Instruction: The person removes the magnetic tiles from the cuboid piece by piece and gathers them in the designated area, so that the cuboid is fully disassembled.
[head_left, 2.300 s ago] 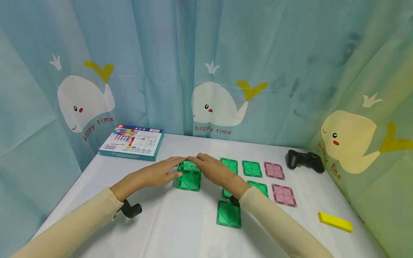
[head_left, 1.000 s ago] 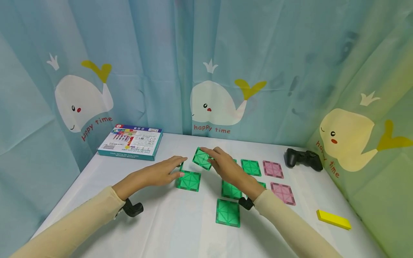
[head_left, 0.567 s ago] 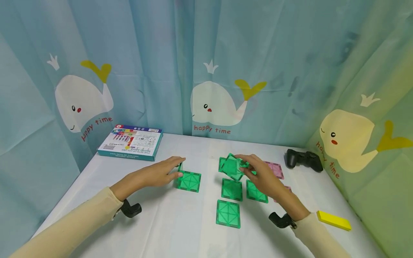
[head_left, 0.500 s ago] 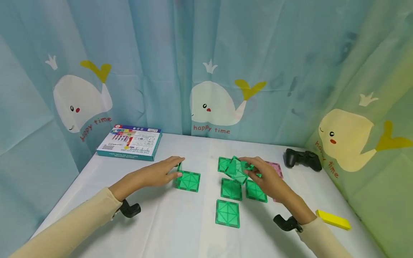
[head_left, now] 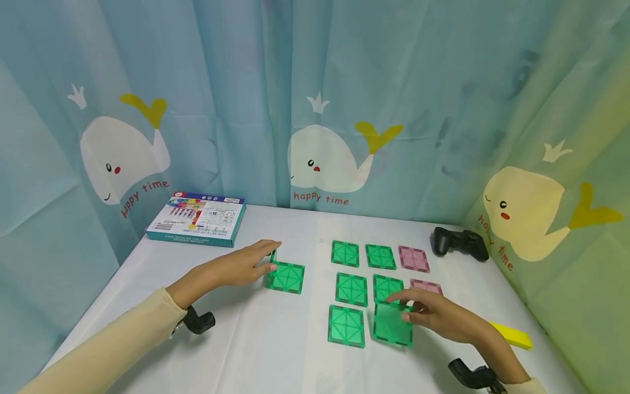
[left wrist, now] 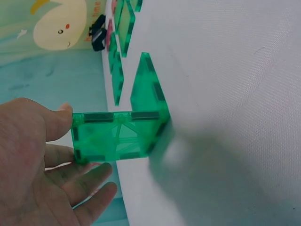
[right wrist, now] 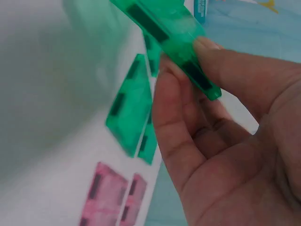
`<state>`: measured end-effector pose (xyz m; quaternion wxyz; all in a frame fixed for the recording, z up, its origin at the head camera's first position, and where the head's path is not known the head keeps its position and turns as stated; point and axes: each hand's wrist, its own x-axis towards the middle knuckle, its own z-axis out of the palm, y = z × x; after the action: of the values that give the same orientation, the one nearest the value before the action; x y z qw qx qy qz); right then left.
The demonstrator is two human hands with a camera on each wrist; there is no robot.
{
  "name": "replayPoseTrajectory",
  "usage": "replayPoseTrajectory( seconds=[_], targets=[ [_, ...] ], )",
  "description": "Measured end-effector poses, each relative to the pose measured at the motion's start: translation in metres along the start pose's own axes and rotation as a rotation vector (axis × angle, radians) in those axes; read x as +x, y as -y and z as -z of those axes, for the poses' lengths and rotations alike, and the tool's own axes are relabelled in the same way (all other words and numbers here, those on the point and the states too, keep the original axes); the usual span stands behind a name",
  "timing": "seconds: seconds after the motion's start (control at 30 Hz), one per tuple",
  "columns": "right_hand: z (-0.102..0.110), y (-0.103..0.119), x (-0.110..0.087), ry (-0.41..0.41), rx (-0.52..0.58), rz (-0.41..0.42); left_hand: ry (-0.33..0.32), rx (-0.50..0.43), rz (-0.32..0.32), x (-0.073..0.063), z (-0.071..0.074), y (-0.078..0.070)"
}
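Observation:
In the head view, my left hand [head_left: 236, 268] holds a green magnetic tile [left wrist: 113, 136] upright between thumb and fingers. The tile's lower edge meets the left side of another green tile [head_left: 287, 278] lying flat. My right hand [head_left: 440, 314] pinches a separate green tile [head_left: 391, 325] by its right edge, low over the table's front right part. In the right wrist view, the pinched tile [right wrist: 162, 33] is tilted, with thumb and index finger at one corner. Just left of it lies a flat green tile [head_left: 346, 326]; behind it, another green tile [head_left: 388, 287] is partly overlapped.
More flat green tiles [head_left: 345, 253] and two pink tiles [head_left: 413, 259] lie in rows on the white table. A black game controller [head_left: 460, 243] is at the back right, and a yellow block [head_left: 514, 335] lies behind my right wrist. A flat box [head_left: 197, 219] rests at the back left.
My right hand has taken a green tile from beside my left hand, carrying it right and then nearer, past the rows. My left hand has stayed at the upright tile.

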<state>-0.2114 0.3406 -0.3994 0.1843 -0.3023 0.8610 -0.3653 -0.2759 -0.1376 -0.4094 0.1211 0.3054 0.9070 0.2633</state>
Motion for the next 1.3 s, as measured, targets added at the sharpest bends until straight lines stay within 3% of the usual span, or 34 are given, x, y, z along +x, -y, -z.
replayPoseTrajectory(
  seconds=[0.13,0.27,0.4,0.6,0.73,0.87,1.0,1.13,1.3],
  targets=[
    [-0.006,-0.011,-0.005,0.013,-0.010,-0.022,-0.001,0.006,0.010,-0.001,0.001,0.000],
    [-0.016,-0.015,-0.005,-0.018,-0.119,-0.089,-0.002,0.009,0.015,-0.002,0.002,0.000],
    [-0.026,-0.015,-0.006,-0.059,-0.230,-0.130,0.001,0.007,0.019,-0.002,0.002,-0.001],
    [-0.033,-0.012,-0.004,-0.076,-0.264,-0.182,0.002,0.003,0.020,-0.003,0.001,0.000],
    [-0.033,-0.007,0.003,-0.089,-0.348,-0.193,-0.008,0.010,0.008,-0.003,0.002,0.000],
    [-0.032,0.004,0.018,-0.102,-0.378,-0.198,-0.025,0.026,-0.018,-0.002,0.001,0.000],
    [-0.033,0.018,0.038,-0.104,-0.384,-0.126,-0.029,0.040,-0.032,-0.002,0.000,0.000],
    [-0.039,0.034,0.064,-0.087,-0.389,-0.076,-0.020,0.050,-0.044,-0.003,0.001,0.000],
    [-0.053,0.050,0.104,-0.054,-0.403,-0.090,-0.009,0.070,-0.052,-0.002,0.001,0.000]
  ],
)
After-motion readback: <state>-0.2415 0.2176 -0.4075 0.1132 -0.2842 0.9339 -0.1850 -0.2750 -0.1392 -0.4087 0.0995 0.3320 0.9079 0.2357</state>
